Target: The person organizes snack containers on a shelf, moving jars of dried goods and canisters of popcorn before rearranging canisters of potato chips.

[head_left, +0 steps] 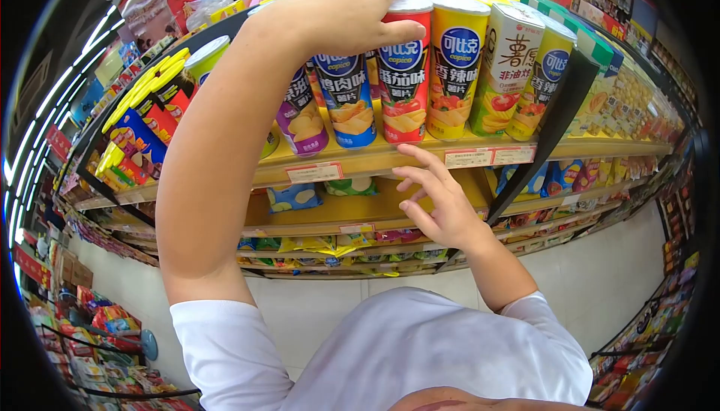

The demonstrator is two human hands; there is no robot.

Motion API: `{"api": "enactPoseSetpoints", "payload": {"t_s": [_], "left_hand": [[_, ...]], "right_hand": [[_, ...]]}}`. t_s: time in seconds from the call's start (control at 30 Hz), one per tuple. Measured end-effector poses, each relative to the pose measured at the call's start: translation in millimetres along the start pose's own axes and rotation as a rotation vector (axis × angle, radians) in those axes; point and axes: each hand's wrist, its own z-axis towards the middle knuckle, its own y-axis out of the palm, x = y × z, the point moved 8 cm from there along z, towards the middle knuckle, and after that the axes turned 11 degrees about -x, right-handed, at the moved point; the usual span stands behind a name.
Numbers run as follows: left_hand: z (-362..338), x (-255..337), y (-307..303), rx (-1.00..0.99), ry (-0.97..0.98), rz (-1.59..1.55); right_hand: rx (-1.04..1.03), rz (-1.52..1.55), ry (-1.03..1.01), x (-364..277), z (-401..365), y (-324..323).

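My left hand reaches over the tops of the canisters on the top shelf. Its thumb lies across the upper front of a red canister, apart from the forefinger; the other fingers are partly hidden. Below this hand stands a blue canister, with a purple one to its left. Right of the red canister is a yellow one, then a white and green carton. My right hand hovers before the shelf edge, below the red canister, empty, with its fingers apart and slightly curled.
Price labels line the shelf edge. A black upright divider stands right of the canisters. Lower shelves hold snack bags. More canisters stand at the left. Stocked racks line both sides of the pale floor.
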Motion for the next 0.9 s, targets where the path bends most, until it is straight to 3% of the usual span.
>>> {"api": "enactPoseSetpoints", "payload": {"t_s": [0.07,0.13,0.3,0.33,0.67,0.9], "left_hand": [[-17,2,-11,0.113,-0.019,-0.031],[-47,9,-33,-0.03,-0.071,-0.104],[-49,-48,-8,-0.049,-0.158,-0.083],[-46,-53,-2,-0.136,-0.143,-0.118],[-55,-63,2,-0.081,-0.025,-0.169],[-83,-92,-1,0.025,-0.079,-0.167]], "right_hand": [[-0.01,-0.009,0.0,-3,5,5],[-0.021,-0.005,0.002,-9,12,10],[-0.053,-0.033,0.03,-21,33,29],[-0.053,-0.04,0.043,-21,36,32],[0.019,-0.087,0.12,-19,47,48],[0.03,-0.108,0.131,-31,49,61]]}}
